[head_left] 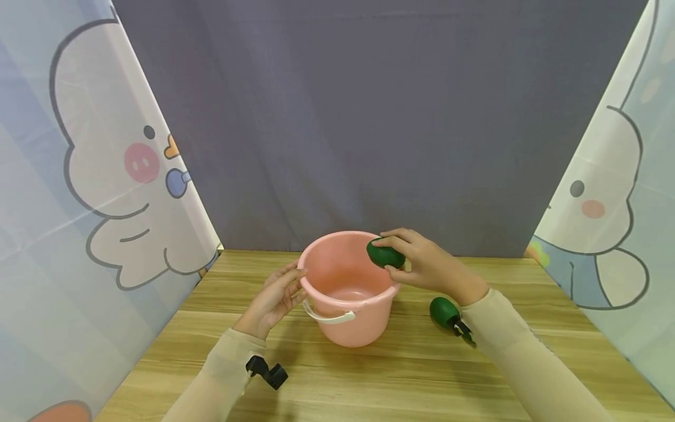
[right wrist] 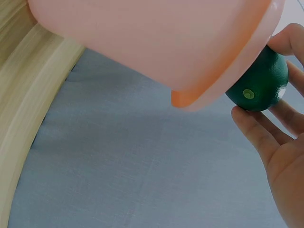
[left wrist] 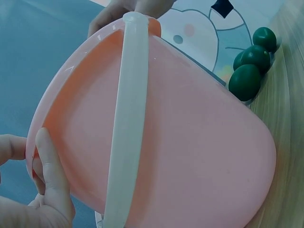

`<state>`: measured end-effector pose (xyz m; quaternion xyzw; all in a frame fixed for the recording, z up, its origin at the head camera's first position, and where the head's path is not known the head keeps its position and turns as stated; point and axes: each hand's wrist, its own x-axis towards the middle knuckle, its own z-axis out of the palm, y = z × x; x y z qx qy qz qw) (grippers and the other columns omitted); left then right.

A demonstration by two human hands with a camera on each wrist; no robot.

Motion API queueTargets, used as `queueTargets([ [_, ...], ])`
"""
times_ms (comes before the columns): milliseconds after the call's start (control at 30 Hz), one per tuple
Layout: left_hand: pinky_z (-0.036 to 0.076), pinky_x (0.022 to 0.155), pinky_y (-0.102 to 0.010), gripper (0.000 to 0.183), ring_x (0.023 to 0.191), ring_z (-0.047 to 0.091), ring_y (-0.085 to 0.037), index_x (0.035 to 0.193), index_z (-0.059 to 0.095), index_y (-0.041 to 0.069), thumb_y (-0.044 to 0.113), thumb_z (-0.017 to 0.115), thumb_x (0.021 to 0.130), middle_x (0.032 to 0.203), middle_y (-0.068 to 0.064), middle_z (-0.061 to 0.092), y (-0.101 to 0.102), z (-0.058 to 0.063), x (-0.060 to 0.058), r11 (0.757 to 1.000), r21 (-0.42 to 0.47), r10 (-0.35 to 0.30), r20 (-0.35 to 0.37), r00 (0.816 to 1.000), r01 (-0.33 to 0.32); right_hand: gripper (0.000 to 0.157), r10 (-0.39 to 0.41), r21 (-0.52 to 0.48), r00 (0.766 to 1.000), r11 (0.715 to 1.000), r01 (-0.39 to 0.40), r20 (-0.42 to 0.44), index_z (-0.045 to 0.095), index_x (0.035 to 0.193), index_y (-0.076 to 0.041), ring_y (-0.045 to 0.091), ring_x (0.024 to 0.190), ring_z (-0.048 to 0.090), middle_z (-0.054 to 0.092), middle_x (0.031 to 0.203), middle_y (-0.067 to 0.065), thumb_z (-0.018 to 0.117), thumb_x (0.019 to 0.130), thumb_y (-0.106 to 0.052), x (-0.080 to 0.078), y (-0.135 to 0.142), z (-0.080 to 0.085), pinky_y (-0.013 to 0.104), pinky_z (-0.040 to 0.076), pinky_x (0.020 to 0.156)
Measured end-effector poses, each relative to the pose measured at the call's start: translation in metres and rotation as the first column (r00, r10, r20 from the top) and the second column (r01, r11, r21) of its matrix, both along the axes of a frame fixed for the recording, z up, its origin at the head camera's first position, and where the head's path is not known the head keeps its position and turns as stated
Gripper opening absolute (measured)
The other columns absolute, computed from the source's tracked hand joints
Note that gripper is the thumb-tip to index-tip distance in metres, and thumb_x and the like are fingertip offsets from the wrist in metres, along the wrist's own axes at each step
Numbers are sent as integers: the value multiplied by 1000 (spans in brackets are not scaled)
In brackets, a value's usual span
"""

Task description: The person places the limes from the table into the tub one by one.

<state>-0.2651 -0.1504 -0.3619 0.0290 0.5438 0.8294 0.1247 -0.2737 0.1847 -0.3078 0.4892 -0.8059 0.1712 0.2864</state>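
A pink bucket [head_left: 353, 329] stands upright on the wooden table, its white handle [head_left: 329, 319] lowered at the near side. My left hand [head_left: 276, 298] pinches the bucket's left rim, the thumb [left wrist: 51, 159] lying on the outer wall in the left wrist view. Over the rim's right side, my right hand [head_left: 424, 261] holds a dark green oval fruit [head_left: 385, 254] between thumb and fingers. The right wrist view shows a pale stem scar on this fruit [right wrist: 266, 80], partly hidden behind the rim. The bucket's inside bottom shows no fruit in its visible part.
Several more dark green fruits [left wrist: 244, 82] lie in a row on the table; one fruit [head_left: 442, 310] shows beside my right forearm, which hides others. A grey curtain [head_left: 358, 129] hangs behind the table [head_left: 184, 351], with cartoon-printed curtains [head_left: 95, 135] along both sides.
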Motion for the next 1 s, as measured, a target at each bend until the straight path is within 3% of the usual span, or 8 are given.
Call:
queueTargets([
  [167,56,66,-18,48,80,62,-7,146,42,6,10,57,101,115,-5,60,0,0,0,1000,-1,0,-1,1000,0,45,13,1,1000,1000,-13,10,63,130,-7,16,93,57,58,130,16,69,87,-16,-1,-3,-1,22,53,64],
  [433,57,66,-17,48,79,63,-7,145,42,7,9,58,100,112,-4,61,0,1,0,1000,10,-5,7,1000,5,45,15,11,1000,1000,-15,15,63,131,-6,15,94,57,58,130,15,70,87,-16,-3,-5,-5,19,53,64],
  [500,57,66,-17,47,79,63,-7,145,43,7,9,58,101,111,-4,61,0,1,0,1000,15,-9,10,1000,9,44,17,11,1000,1000,-18,8,63,129,-5,16,90,58,58,129,16,72,87,-14,-4,-4,-6,21,54,64],
  [700,57,66,-18,48,79,63,-7,146,43,7,8,58,101,111,-4,61,-1,2,-1,1000,20,-18,15,1000,17,36,14,4,999,1000,-14,-38,66,121,-3,23,103,63,63,121,11,71,86,-6,-6,-2,-9,35,58,79],
  [867,57,67,-18,51,81,63,-8,148,41,7,8,58,100,117,-5,58,-2,2,-1,1000,4,-17,17,1000,16,33,18,-1,999,1000,-18,-49,68,118,-3,18,94,60,65,117,8,66,86,-4,-5,1,-10,32,56,72],
  [1000,57,67,-18,52,81,62,-7,150,40,6,9,57,100,122,-6,55,-3,2,-2,1000,-3,-24,9,1000,24,31,20,-9,998,1000,-20,-54,68,117,-2,16,93,60,66,116,7,66,86,-4,-4,3,-10,33,57,75],
])
